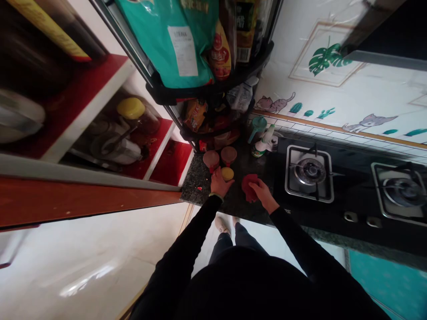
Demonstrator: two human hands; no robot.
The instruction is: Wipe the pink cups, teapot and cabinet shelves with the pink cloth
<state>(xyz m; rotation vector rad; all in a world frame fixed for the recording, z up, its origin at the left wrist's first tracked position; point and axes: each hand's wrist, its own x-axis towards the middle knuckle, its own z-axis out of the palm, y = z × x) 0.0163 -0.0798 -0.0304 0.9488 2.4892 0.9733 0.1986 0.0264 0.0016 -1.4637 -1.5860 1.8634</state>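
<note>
My left hand (219, 184) is curled round a small round container with a yellow top (227, 174), thumb on its near right side. The container stands at the dark speckled counter's left part. My right hand (263, 194) grips a crumpled red cloth (248, 186) that rests on the counter to the right of the container. Just behind my left hand are two round pinkish containers, the left one (211, 159) and the right one (228, 155), with red parts at their front. What they hold is too dim to make out.
A gas stove (310, 172) lies to the right. A spray bottle (263, 143) and a teal jug-like vessel (257, 126) stand by the wall. A black corner rack (213, 92) holds food packets. Red shelves (160, 146) bear jars at left. A small red scrap (199, 188) lies on the counter.
</note>
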